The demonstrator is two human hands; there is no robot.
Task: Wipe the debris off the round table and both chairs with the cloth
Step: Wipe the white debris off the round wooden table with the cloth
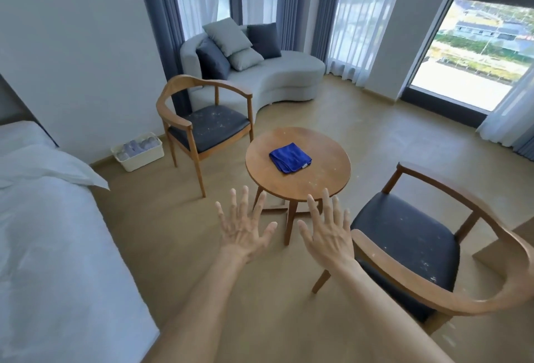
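Starting step: we hold left hand [244, 228] and right hand [328, 231] spread, empty, short of round table [326, 172]. Folded cloth [289, 157] lies mid-top. Next: we reach, grasp cloth; specks on both chairs [206, 127] untouched.

No readable text anywhere — the small white tag on the blue cloth [290, 158] is too small to read.

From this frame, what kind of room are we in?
Likely a hotel room or serviced apartment: a white-sheeted bed, a curved grey sofa by curtained full-height windows, and a round table between two wooden chairs.
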